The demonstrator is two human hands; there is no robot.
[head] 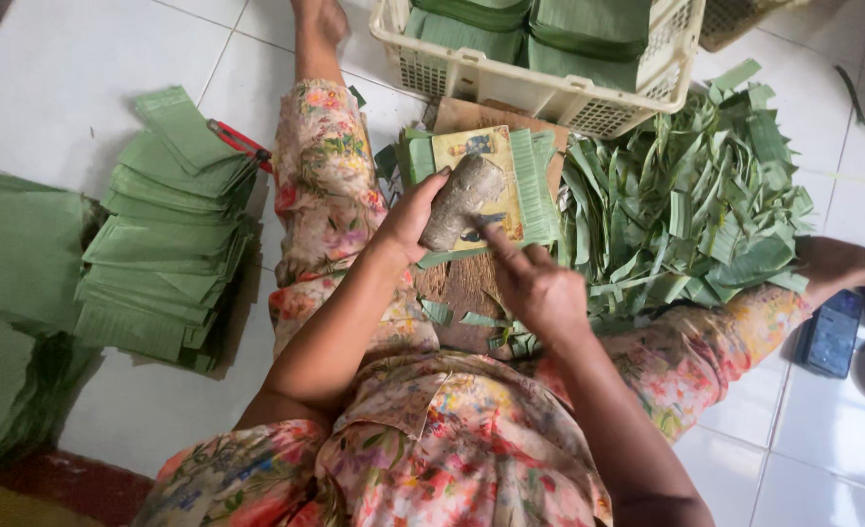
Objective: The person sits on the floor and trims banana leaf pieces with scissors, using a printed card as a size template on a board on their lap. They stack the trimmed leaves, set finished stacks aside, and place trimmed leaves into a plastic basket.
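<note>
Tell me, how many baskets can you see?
2. A cream basket holding folded leaves sits at the top middle, beyond the board. A second basket pokes in at the top right, mostly cut off by the edge. Others may lie outside the picture.

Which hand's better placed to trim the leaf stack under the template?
Right, probably. The left hand presses a stone on the card over the leaf stack; the right hand sits at the stack's near edge.

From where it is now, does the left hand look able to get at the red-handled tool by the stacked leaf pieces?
Probably yes. The left hand holds a stone, so it is occupied, but the red-handled tool lies exposed beyond the left knee with nothing covering it.
</note>
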